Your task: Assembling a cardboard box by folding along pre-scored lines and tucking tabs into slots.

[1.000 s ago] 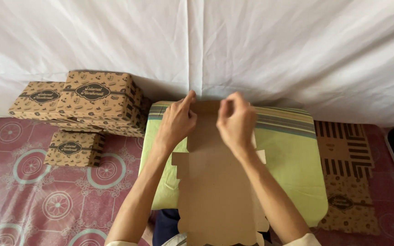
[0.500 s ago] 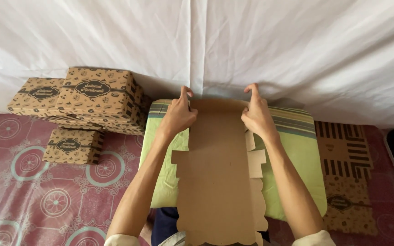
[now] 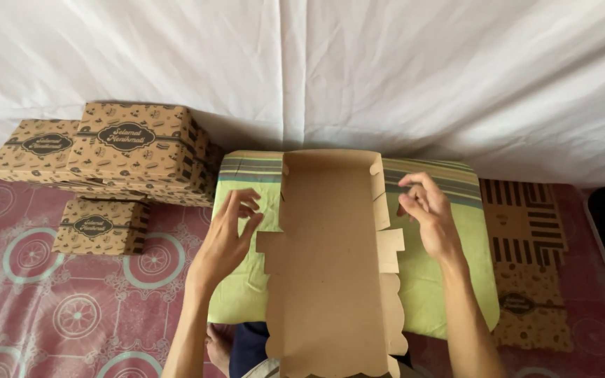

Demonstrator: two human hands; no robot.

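A flat brown cardboard box blank (image 3: 330,259) lies lengthwise on a green cushion (image 3: 449,280), its far end flap folded upright and its side tabs partly raised. My left hand (image 3: 229,234) hovers just left of the blank with fingers spread, holding nothing. My right hand (image 3: 425,210) hovers just right of the blank's raised side flap, fingers loosely curled and apart, also holding nothing.
Several folded brown printed boxes (image 3: 113,150) are stacked at the left on a maroon patterned mat (image 3: 50,301), one smaller box (image 3: 99,227) in front. A flat printed blank (image 3: 530,266) lies to the right of the cushion. A white sheet (image 3: 302,70) hangs behind.
Both hands have left the blank's far end, where they pressed the flap, and drawn back to either side. The far flap now stands upright.
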